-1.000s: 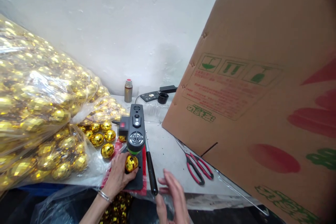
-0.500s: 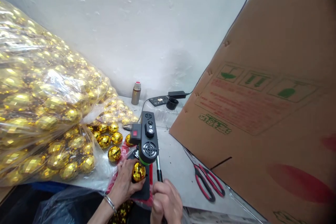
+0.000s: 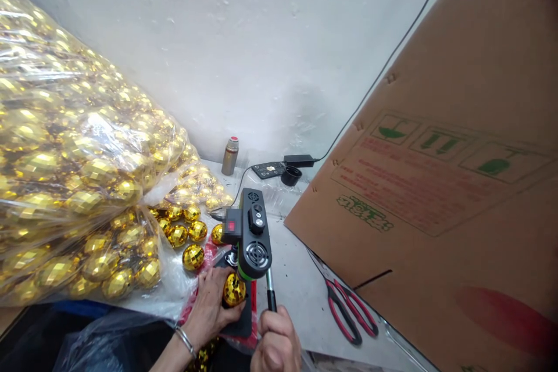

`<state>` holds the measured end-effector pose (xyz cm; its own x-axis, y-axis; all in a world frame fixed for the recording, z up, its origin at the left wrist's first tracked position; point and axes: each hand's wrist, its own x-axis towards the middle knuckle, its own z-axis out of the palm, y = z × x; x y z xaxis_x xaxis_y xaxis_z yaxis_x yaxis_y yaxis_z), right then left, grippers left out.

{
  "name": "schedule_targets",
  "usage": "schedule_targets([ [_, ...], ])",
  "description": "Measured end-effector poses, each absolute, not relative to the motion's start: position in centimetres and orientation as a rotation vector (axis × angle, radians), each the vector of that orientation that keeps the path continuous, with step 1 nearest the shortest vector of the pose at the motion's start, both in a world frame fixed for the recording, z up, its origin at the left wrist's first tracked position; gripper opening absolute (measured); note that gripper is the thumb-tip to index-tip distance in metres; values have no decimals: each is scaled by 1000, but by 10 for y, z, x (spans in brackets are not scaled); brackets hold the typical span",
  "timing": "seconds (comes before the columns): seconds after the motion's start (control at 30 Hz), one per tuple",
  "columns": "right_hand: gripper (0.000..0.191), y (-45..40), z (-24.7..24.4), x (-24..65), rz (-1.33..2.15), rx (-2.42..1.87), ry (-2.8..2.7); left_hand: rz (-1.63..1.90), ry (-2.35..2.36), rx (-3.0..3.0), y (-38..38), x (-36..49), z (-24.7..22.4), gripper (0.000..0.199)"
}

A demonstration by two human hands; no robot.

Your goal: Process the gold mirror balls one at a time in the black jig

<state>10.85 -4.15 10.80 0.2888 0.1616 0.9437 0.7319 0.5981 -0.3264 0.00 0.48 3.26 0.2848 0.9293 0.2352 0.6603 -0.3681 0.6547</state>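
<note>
My left hand [image 3: 213,301] is closed around a shiny gold faceted ball [image 3: 234,290], fingers on its far side and thumb on its near side. The ball sits over the dark base plate [image 3: 241,325] of a small black bench press [image 3: 255,232], beside and partly under its round front end. A dark spot or slot shows on top of the ball; whether a tool touches it I cannot tell. My right hand [image 3: 278,342] is wrapped round the black grip of the press's metal lever [image 3: 271,295], just right of the base.
A big clear bag of gold balls [image 3: 78,174] fills the left, with several loose balls [image 3: 193,257] beside it. Red-handled scissors [image 3: 349,311] lie right, near a large cardboard box [image 3: 427,197]. Behind stand a flask [image 3: 230,157], black cup [image 3: 290,175] and power adapter [image 3: 300,160].
The whole scene has shifted slightly right in view. The gold ball sits a little differently in my left hand, its dark spot now facing up. My right hand stays on the lever.
</note>
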Motion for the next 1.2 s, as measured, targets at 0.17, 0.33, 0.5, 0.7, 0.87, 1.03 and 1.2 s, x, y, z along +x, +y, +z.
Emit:
schedule_targets([
  [0.17, 41, -41, 101, 106, -427, -861, -1211, 864, 1430, 2138, 4, 1, 32, 39],
  [0.33, 41, -40, 102, 110, -400, -841, -1230, 900, 1421, 2113, 5, 1, 32, 40],
  [0.5, 43, -40, 90, 112, -399, -806, -1291, 894, 1419, 2063, 6, 3, 33, 41],
  [0.7, 39, -40, 71, 111, -364, -815, -1329, 887, 1439, 2053, 4, 4, 30, 38],
  [0.87, 31, -47, 113, 113, -317, -852, -1271, 877, 1440, 2067, 7, 3, 38, 40],
  [1.03, 27, -50, 171, 115, -287, -1041, -1277, 980, 1422, 2123, -7, -8, 24, 46],
  [1.2, 29, -50, 176, 113, -247, -981, -1277, 1024, 1232, 2393, -57, -43, -41, 56],
])
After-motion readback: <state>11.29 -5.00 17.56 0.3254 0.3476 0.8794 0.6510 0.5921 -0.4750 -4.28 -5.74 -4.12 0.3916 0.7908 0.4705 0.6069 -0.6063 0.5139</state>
